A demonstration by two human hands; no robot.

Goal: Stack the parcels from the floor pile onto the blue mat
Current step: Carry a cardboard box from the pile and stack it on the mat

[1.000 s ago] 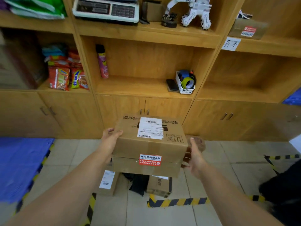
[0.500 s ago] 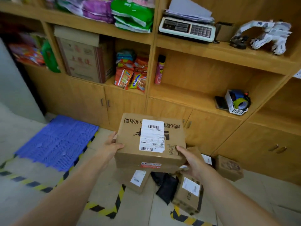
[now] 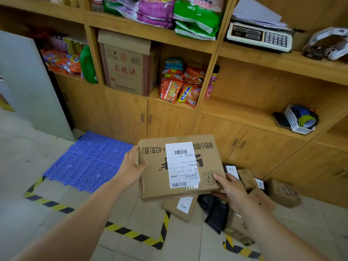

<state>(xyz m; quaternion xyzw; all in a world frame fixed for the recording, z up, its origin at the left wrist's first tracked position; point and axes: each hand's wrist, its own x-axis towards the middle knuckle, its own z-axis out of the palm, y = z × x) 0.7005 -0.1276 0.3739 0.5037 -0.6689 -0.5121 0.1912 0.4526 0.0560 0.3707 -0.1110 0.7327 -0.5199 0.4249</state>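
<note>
Head view: "×40" on held parcel (image 3: 178, 166)

A weighing scale (image 3: 259, 35) sits on the wooden shelving (image 3: 244, 108) above snack packets (image 3: 180, 85).

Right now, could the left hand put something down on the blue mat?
Probably yes, once it lets go or carries the load over. The left hand grips the cardboard box beside the blue mat, whose top looks bare, and nothing stands between them.

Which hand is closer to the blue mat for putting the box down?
Left. The left hand grips the cardboard box on the side facing the blue mat; the right hand holds the far corner.
</note>
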